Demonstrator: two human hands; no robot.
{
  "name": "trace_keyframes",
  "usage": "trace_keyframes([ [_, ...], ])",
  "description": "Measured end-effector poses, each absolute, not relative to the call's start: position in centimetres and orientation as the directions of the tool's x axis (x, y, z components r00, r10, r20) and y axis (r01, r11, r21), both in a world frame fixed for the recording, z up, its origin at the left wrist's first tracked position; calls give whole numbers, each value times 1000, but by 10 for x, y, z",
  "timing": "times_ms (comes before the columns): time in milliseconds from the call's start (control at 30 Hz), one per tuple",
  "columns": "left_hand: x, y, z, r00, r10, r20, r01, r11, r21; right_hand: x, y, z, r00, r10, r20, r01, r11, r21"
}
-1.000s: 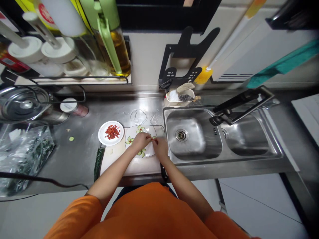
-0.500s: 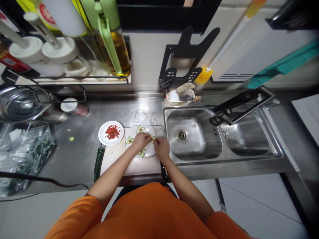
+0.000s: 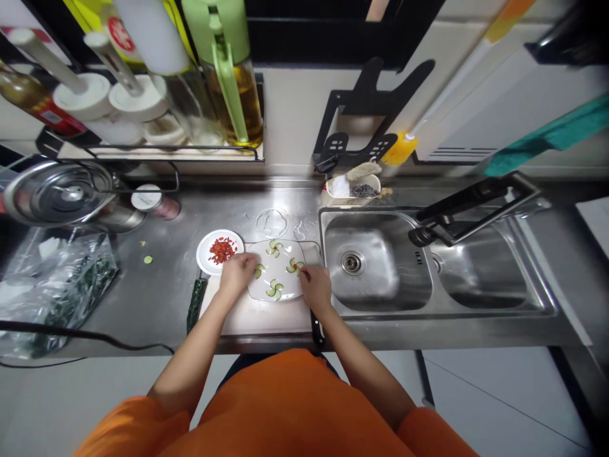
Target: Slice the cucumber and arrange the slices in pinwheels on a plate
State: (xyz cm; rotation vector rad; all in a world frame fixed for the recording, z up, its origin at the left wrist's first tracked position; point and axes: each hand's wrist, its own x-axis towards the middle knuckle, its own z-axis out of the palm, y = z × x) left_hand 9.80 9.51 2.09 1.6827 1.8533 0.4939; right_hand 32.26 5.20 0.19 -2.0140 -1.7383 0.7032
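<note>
In the head view, both forearms reach forward and inward. The left hand (image 3: pixel 239 273) curls between one white dish (image 3: pixel 202 259) of red pieces (image 3: pixel 222 250) and one plate (image 3: pixel 266 297) on the cutting board (image 3: pixel 266 322); the right hand (image 3: pixel 316 289) bends its fingers at the rightmost of four green pinwheels (image 3: pixel 275 291) on the plate. Whether either grasps anything, I cannot tell. One dark green cucumber piece (image 3: pixel 196 303) and two sink basins (image 3: pixel 375 254) flank them
</note>
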Motion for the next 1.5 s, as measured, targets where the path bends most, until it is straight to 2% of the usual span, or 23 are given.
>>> trace_keyframes([
  [167, 45, 85, 15, -358, 917, -175, 800, 398, 449, 316, 50, 5, 61, 989, -137, 802, -130, -583],
  [233, 34, 87, 13, -433, 885, -171, 788, 464, 405, 313, 49, 5, 49, 987, -151, 816, -127, -564],
  [500, 32, 119, 15, -498, 852, -163, 778, 521, 352, 306, 49, 9, 0, 990, -139, 841, -75, -535],
  [733, 32, 132, 18, -508, 814, -281, 779, 574, 255, 309, 46, 11, 6, 990, -140, 836, -82, -543],
  [933, 27, 127, 27, -523, 821, -228, 736, 570, 365, 311, 47, 10, 11, 992, -126, 822, -80, -563],
  [1033, 41, 114, 33, -527, 820, -223, 646, 557, 523, 308, 47, 10, 20, 991, -129, 810, -92, -580],
  [1133, 70, 92, 35, -393, 866, -308, 480, 479, 735, 302, 48, 11, 10, 991, -136, 784, -92, -613],
  [1200, 92, 77, 31, -269, 884, -382, 335, 458, 823, 296, 48, 11, -22, 990, -140, 767, -73, -638],
  [1300, 119, 59, 23, -160, 857, -491, 148, 512, 846, 288, 48, 11, -85, 985, -149, 740, -37, -671],
  [1500, 132, 45, 12, -116, 801, -587, 55, 595, 802, 278, 48, 11, -102, 976, -190, 681, -71, -729],
])
